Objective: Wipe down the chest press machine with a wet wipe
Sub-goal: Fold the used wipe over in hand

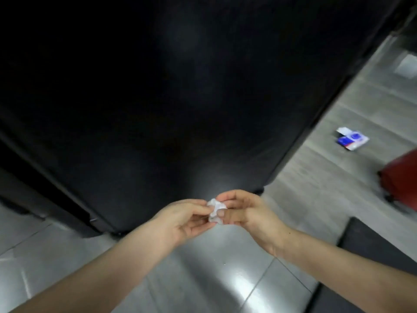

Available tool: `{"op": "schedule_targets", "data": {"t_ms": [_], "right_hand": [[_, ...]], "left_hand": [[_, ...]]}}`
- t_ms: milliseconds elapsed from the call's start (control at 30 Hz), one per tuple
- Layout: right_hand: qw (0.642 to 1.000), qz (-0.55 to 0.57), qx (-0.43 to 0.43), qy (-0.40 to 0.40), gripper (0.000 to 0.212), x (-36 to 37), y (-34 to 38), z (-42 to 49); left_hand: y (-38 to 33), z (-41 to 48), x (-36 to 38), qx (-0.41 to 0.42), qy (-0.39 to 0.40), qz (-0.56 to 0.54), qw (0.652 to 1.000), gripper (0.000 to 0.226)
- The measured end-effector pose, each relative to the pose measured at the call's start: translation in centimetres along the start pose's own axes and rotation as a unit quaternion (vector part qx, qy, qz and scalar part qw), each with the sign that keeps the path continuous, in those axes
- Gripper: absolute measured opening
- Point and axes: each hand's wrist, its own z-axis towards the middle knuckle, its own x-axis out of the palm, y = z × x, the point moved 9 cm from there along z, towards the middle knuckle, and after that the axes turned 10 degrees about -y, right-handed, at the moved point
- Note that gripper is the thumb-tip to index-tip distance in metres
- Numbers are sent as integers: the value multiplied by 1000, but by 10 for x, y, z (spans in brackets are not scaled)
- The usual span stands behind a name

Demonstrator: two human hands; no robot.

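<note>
Head view looked down at two bare forearms meeting low in the middle. The left hand (pixel 187 219) and the right hand (pixel 246 211) faced each other, fingertips almost touching, and between them sat the wet wipe (pixel 214 210), a small crumpled white wad. Both hands pinched it: the left with thumb and curled fingers at its left side, the right with thumb on top and fingers bent under it. The wipe was held in the air, just in front of the lower edge of a broad black panel (pixel 180 98), not touching it.

That panel filled most of the upper picture, glossy and dark, with a faint glare near its foot; whether it was part of the chest press machine could not be told. It stood on a grey floor (pixel 225 267) of shiny tiles. To the right, well apart from the hands, a blue, white and red packet (pixel 352 139) lay flat on the floor. Beyond it a red object (pixel 404 179) was cut off by the right edge, blurred. A dark mat (pixel 365 242) lay under the right forearm. A pale square (pixel 407 65) showed far up on the right.
</note>
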Motion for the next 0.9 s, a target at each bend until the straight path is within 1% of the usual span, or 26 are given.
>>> {"op": "schedule_targets", "data": {"t_ms": [100,167,233,300,400,467,567,767,833,900], "right_hand": [[991,99,43,-82,21,-60,26,-24],[982,122,76,-122,21,-93,40,-42],[978,124,105,-130,21,-119,60,-61],[978,117,114,-127,20,-142,84,-81],[970,134,130,-158,12,-173,117,-114],[966,151,134,-162,10,-187,140,-137],[964,163,132,-163,14,-205,175,-172],[937,218,169,-215,7,-249,228,-229],[929,237,176,-224,8,-266,243,-240],[922,255,175,-233,9,-288,256,-248]], "left_hand": [[-15,-23,69,14,12,87,996,27],[-26,-44,110,30,23,134,990,28],[-39,-65,146,40,31,173,984,28],[-53,-86,179,52,39,212,975,29],[-73,-123,221,69,44,268,960,28],[-82,-150,245,60,42,284,956,26],[-95,-194,274,47,30,301,952,22],[-124,-265,331,57,21,350,935,20],[-129,-279,353,55,26,353,934,23],[-133,-289,379,58,34,349,935,31]]}}
